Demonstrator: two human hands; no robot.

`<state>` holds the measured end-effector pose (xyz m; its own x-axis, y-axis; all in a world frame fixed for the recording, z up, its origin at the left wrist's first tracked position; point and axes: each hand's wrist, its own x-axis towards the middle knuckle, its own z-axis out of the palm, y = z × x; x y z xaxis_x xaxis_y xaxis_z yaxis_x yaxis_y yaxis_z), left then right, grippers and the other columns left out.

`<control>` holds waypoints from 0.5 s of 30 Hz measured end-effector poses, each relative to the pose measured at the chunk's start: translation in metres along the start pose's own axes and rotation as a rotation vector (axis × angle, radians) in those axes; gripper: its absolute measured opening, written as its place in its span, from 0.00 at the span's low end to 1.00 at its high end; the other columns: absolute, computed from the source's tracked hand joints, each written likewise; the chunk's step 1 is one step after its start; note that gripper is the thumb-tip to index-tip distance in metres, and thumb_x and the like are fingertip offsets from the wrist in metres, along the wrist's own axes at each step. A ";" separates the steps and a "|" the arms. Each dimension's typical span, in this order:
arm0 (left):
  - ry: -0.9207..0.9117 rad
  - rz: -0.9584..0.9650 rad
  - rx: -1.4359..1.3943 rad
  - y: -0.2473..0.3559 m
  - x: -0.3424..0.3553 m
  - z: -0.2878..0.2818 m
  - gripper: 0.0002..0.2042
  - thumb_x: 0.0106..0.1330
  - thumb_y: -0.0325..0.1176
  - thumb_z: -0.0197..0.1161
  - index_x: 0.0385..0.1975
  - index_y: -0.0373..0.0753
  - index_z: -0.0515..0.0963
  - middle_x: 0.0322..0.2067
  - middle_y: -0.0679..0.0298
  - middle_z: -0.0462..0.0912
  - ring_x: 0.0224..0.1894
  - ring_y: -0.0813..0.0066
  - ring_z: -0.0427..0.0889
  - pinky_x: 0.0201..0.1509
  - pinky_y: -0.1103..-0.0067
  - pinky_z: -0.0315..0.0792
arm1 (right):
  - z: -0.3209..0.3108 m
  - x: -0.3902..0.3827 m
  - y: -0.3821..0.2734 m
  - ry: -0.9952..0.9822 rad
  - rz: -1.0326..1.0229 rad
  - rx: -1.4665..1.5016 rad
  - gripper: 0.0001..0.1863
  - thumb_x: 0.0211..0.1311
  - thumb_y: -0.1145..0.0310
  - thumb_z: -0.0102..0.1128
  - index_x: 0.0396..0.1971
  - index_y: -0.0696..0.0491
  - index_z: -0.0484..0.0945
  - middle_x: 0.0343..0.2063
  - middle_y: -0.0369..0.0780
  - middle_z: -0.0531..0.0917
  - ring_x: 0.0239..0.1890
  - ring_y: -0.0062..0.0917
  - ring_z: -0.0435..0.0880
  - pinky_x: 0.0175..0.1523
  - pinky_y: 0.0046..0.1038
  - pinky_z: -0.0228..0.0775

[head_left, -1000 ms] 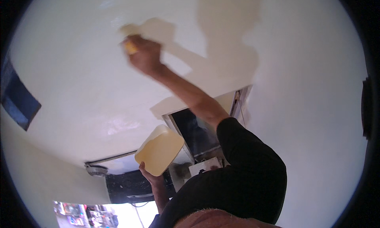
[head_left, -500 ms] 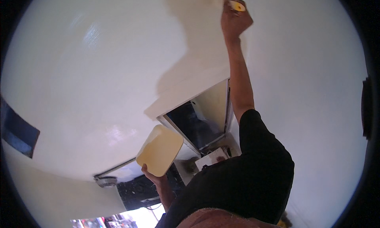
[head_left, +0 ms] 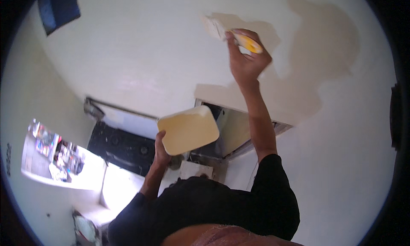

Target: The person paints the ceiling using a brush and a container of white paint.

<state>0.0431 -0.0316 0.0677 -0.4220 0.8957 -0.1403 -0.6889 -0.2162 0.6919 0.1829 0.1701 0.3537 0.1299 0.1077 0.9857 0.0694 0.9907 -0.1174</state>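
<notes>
A paintbrush with a yellow handle (head_left: pixel 248 43) is pinched in my right hand (head_left: pixel 247 60), raised against the white wall (head_left: pixel 153 45). Its pale bristles (head_left: pixel 213 28) appear to touch the wall, and shadows of the hand and body fall beside it. Lower down, my left hand (head_left: pixel 160 148) grips the left edge of a rounded cream plastic tub (head_left: pixel 188 131), which seems to contain cream paint. The tub is in front of a framed recess (head_left: pixel 232 128) with dark and pale panels.
A blue opening (head_left: pixel 57 9) is at the upper left. A dark panel (head_left: pixel 111 139) and a metal rail (head_left: pixel 121 107) run left of the tub. A bright opening with cluttered items (head_left: pixel 57 154) is at the lower left, above a small fixture (head_left: pixel 85 229). A pale box (head_left: pixel 194 169) lies below the recess.
My right hand with the brush swept from the upper left to the far upper right, then came down and slightly left. The view has swung, and the tub sits higher and more level.
</notes>
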 end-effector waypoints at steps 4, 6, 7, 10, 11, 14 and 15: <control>-0.019 -0.028 0.048 0.004 0.001 0.022 0.22 0.69 0.45 0.41 0.45 0.33 0.74 0.37 0.61 0.80 0.39 0.72 0.81 0.44 0.76 0.75 | -0.044 -0.041 -0.034 -0.215 0.264 0.116 0.07 0.50 0.78 0.70 0.28 0.60 0.80 0.27 0.38 0.85 0.27 0.17 0.82 0.35 0.20 0.75; -0.022 0.061 0.207 0.002 0.003 0.006 0.21 0.68 0.45 0.42 0.43 0.33 0.74 0.36 0.62 0.79 0.38 0.74 0.80 0.42 0.76 0.75 | -0.049 -0.072 -0.048 -0.389 0.480 0.230 0.06 0.50 0.80 0.69 0.28 0.60 0.80 0.27 0.38 0.84 0.29 0.16 0.81 0.36 0.20 0.74; -0.005 0.069 0.239 0.002 0.000 0.005 0.20 0.68 0.45 0.44 0.43 0.33 0.74 0.36 0.62 0.79 0.38 0.74 0.79 0.43 0.76 0.74 | -0.054 -0.086 -0.056 -0.431 0.521 0.247 0.06 0.50 0.80 0.69 0.28 0.60 0.80 0.27 0.38 0.84 0.29 0.16 0.81 0.36 0.20 0.74; -0.018 -0.016 0.077 0.016 -0.002 0.018 0.20 0.66 0.45 0.46 0.43 0.32 0.73 0.35 0.62 0.78 0.37 0.74 0.78 0.43 0.76 0.73 | -0.057 -0.108 -0.061 -0.726 0.629 0.243 0.06 0.50 0.79 0.68 0.28 0.60 0.79 0.26 0.37 0.84 0.30 0.15 0.80 0.37 0.20 0.73; -0.005 -0.024 0.066 0.014 -0.002 0.019 0.20 0.66 0.45 0.46 0.43 0.32 0.73 0.35 0.62 0.78 0.37 0.74 0.78 0.43 0.76 0.73 | -0.056 -0.114 -0.062 -0.742 0.638 0.243 0.06 0.50 0.79 0.68 0.28 0.60 0.79 0.26 0.37 0.84 0.30 0.15 0.80 0.37 0.20 0.73; 0.065 -0.051 -0.024 0.011 0.005 0.014 0.20 0.64 0.45 0.48 0.41 0.32 0.73 0.33 0.62 0.77 0.36 0.75 0.77 0.41 0.77 0.72 | -0.048 -0.136 -0.054 -0.891 0.737 0.205 0.08 0.49 0.74 0.69 0.29 0.58 0.80 0.24 0.39 0.85 0.28 0.17 0.82 0.35 0.20 0.74; 0.060 -0.050 0.008 0.005 0.007 0.008 0.20 0.64 0.45 0.48 0.41 0.32 0.73 0.33 0.62 0.77 0.36 0.75 0.77 0.41 0.77 0.72 | -0.046 -0.139 -0.053 -0.899 0.736 0.214 0.08 0.49 0.74 0.69 0.29 0.58 0.80 0.24 0.39 0.85 0.28 0.17 0.82 0.35 0.20 0.74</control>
<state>0.0410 -0.0232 0.0756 -0.4215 0.8805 -0.2168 -0.7056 -0.1683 0.6883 0.2072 0.0990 0.2176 -0.6796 0.5941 0.4304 0.0908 0.6503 -0.7542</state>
